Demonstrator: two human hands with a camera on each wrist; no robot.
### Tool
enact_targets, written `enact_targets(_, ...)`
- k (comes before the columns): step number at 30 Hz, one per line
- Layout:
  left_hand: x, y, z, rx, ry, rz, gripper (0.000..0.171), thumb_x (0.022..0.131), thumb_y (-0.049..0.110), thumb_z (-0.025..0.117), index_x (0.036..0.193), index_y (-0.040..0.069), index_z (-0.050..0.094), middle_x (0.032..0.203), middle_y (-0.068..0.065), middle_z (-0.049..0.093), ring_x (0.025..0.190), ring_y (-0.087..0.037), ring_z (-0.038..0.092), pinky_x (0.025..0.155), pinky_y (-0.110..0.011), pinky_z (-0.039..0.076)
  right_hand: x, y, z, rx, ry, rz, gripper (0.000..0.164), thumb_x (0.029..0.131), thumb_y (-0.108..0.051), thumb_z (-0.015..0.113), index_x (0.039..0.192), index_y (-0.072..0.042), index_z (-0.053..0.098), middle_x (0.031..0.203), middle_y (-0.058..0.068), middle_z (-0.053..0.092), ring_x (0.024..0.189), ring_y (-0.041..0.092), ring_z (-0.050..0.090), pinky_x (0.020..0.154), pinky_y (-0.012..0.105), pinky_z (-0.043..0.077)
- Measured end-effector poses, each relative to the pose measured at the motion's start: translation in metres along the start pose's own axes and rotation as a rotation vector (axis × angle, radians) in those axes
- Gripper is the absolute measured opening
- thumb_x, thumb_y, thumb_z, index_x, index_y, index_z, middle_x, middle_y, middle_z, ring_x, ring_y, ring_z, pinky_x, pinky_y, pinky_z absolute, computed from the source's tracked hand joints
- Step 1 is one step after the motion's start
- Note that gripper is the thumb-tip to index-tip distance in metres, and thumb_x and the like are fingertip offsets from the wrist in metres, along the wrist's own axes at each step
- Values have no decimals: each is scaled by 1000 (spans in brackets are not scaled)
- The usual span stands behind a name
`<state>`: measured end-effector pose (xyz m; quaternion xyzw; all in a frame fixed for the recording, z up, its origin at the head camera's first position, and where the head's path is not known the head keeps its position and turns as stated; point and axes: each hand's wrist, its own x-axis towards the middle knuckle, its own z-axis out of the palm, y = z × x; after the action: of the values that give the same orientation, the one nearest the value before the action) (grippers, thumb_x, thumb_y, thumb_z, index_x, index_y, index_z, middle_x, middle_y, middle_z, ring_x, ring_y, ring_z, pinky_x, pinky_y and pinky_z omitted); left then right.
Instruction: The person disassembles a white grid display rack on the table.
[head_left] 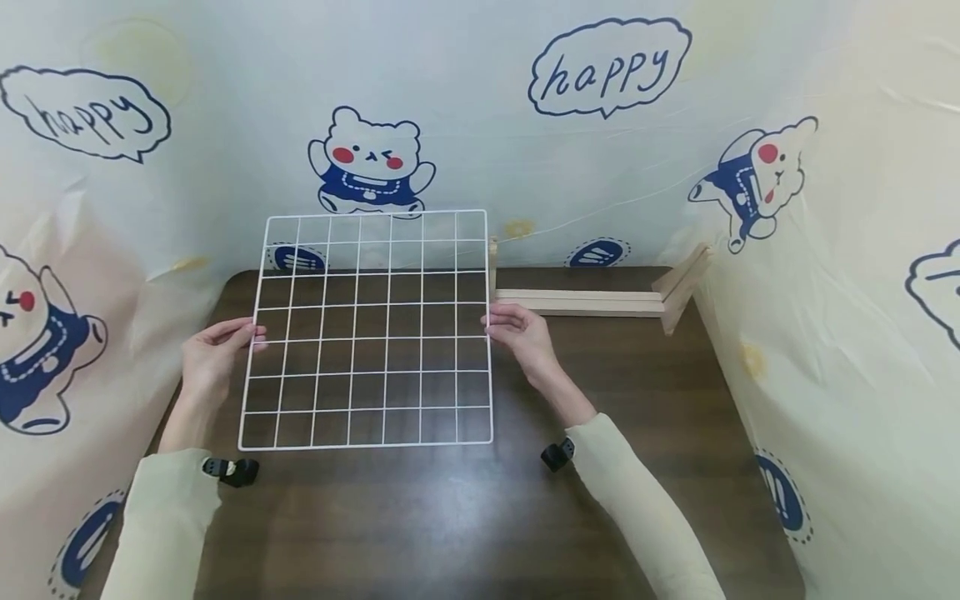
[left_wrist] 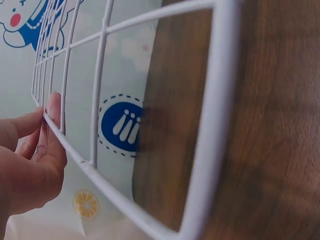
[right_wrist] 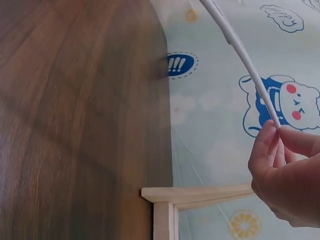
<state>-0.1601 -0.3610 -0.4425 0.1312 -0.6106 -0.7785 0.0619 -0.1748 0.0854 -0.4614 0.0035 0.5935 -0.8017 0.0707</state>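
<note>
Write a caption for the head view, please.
Left hand and right hand pinch a white wire grid over a table, a wooden frame behind.

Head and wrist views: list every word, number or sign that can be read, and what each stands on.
"happy": left speech bubble on the printed sheet, head view.
"happy": top speech bubble, same sheet.
"!!!": blue oval on the sheet, right wrist view.
Right-edge speech bubble, head view: cut off, unreadable.
White wire grid and wooden frame: no text visible.
</note>
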Motion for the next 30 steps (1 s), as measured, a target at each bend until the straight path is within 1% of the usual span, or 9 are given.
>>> enact_targets(5, 5, -8, -12, -58, -21, -11, 15, 88, -12, 60, 93, -2, 71, 80, -14, 72, 67, -19, 71, 64, -28, 57, 3, 3, 6, -3, -26, 10, 36, 84, 16, 62, 119, 11, 58, 106, 26, 66, 84, 16, 68, 87, 44, 52)
enact_targets(8, 10, -11, -16, -74, -31, -12, 15, 88, -13, 60, 94, -4, 71, 79, -15, 72, 67, -19, 71, 64, -29, 57, 5, 5, 8, -6, -43, 8, 36, 84, 17, 62, 119, 12, 56, 107, 30, 63, 83, 16, 69, 86, 43, 52)
enact_targets(12, 17, -14, -20, -54, -52, -21, 17, 87, -15, 59, 94, -3, 71, 80, -15, 72, 69, -19, 72, 68, -30, 57, 7, 8, 8, -17, -61, 22, 37, 84, 19, 61, 120, 13, 54, 110, 34, 61, 82, 15, 68, 87, 45, 52)
enact_targets(16, 22, -17, -26, -6, -63, -53, 20, 87, -16, 60, 92, 0, 71, 81, -14, 72, 70, -18, 72, 69, -29, 56, 9, 15, 10, -35, -73, 56, 38, 84, 19, 60, 120, 13, 54, 113, 37, 58, 80, 14, 67, 93, 56, 45)
enact_targets(19, 25, -20, -31, 58, -55, -68, 20, 87, -13, 62, 91, 4, 72, 80, -11, 73, 70, -16, 71, 68, -27, 56, 10, 20, 11, -54, -79, 79, 39, 83, 19, 60, 121, 13, 54, 113, 36, 58, 80, 14, 67, 95, 60, 41)
enact_targets(21, 27, -23, -35, 93, -42, -80, 19, 87, -10, 64, 90, 7, 72, 80, -9, 73, 71, -16, 71, 69, -26, 56, 11, 24, 12, -66, -83, 97, 39, 84, 19, 61, 121, 12, 54, 114, 36, 58, 80, 15, 67, 94, 57, 44)
enact_targets(24, 30, -28, -40, 111, -19, -112, 17, 87, -7, 65, 90, 9, 72, 80, -7, 73, 71, -15, 71, 69, -27, 56, 12, 30, 14, -67, -91, 127, 39, 84, 18, 61, 123, 12, 54, 117, 37, 56, 84, 17, 67, 89, 47, 51)
enact_targets(28, 34, -36, -45, 118, 19, -162, 14, 87, -6, 66, 92, 7, 70, 80, -6, 73, 70, -15, 71, 68, -28, 57, 12, 36, 14, -67, -96, 177, 40, 86, 15, 60, 126, 10, 54, 122, 36, 54, 87, 18, 67, 84, 34, 54)
enact_targets(30, 37, -43, -48, 181, 46, -187, 14, 88, -3, 66, 91, 10, 70, 79, -2, 73, 71, -12, 71, 67, -27, 57, 12, 38, 14, -71, -90, 203, 40, 87, 14, 59, 127, 9, 54, 122, 34, 55, 88, 17, 66, 84, 32, 54)
